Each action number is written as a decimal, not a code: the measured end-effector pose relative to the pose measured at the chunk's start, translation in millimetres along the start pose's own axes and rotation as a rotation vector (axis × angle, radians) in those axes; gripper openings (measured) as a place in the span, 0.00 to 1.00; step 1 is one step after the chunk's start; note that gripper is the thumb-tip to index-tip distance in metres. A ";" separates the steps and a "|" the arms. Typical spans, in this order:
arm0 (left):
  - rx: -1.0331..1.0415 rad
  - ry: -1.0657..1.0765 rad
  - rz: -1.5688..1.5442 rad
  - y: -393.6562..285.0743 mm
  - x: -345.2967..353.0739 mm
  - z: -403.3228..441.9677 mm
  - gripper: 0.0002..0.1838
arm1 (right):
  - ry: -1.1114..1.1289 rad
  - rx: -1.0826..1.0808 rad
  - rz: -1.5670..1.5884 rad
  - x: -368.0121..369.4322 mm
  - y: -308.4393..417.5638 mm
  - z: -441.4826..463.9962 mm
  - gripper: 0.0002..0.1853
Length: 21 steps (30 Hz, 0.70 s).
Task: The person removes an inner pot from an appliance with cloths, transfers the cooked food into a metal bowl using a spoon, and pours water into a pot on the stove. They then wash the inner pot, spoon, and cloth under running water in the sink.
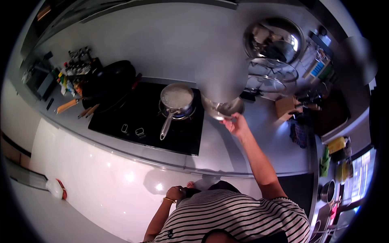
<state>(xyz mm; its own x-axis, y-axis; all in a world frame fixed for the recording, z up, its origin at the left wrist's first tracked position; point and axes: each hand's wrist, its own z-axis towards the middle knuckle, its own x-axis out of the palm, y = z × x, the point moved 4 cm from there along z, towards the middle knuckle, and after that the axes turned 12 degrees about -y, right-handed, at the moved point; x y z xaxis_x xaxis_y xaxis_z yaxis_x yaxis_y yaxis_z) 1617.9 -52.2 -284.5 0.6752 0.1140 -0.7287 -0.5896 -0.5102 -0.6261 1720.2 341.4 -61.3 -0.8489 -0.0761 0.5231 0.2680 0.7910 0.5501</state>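
Observation:
My right hand (236, 124) grips the near rim of a shiny metal bowl (223, 109) over the counter, just right of the black cooktop. A grey blur covers the bowl's far part, so its contents are unclear. Low beside my body, my left hand (175, 192) is closed, with a band at its wrist; what it holds, if anything, is hidden. On the lit burner (185, 116) stands a small steel saucepan (177, 96) of bubbling, foamy liquid, its handle pointing toward me.
Black woks (111, 83) with wooden handles (67, 106) stand at the cooktop's left. Bottles are behind them. Metal and glass lids (273, 40) lean at the back right, near a wooden knife block (286, 107). A dark cloth (298, 134) lies at the right.

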 end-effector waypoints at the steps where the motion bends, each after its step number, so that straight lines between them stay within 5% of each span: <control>1: 0.032 0.010 0.012 -3.7 1.5 2.0 0.14 | -0.054 -0.015 0.021 -21.9 -8.7 -3.0 0.20; 6: 0.296 0.124 0.181 -18.4 6.0 32.6 0.16 | -0.300 -0.118 0.090 -137.8 -27.3 -32.6 0.18; 8: 0.416 0.085 0.145 -18.9 8.0 44.5 0.16 | -0.127 -0.184 0.147 -188.1 -38.1 -15.6 0.16; 9: 0.424 0.114 0.101 1.9 25.2 56.8 0.15 | -0.353 -0.327 0.209 -179.3 -29.9 -47.9 0.15; 10: 0.439 0.067 0.020 1.7 21.6 49.3 0.13 | -0.334 -0.284 0.282 -170.5 -27.0 -57.6 0.13; 11: 0.341 0.248 0.048 -0.5 23.2 50.8 0.12 | -0.214 -0.277 0.186 -192.4 -31.7 -40.3 0.20; 12: 0.289 0.328 0.105 -5.5 29.9 46.1 0.12 | -0.350 -0.337 0.251 -200.7 -34.3 -31.7 0.32; 16: 0.304 0.414 0.266 -49.5 75.9 35.9 0.12 | -0.194 -0.257 0.197 -237.2 -33.0 -54.5 0.42; 21: 0.435 0.485 0.367 -128.6 137.2 36.2 0.12 | -0.337 -0.346 0.104 -305.5 -35.0 -140.0 0.48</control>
<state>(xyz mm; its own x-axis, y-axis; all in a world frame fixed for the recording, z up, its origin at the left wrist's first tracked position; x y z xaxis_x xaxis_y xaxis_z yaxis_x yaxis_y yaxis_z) 1770.4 59.9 -313.9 0.4614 -0.4391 -0.7710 -0.8689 -0.0479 -0.4927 2033.9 251.9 -149.2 -0.8945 0.2381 0.3784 0.4461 0.5316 0.7200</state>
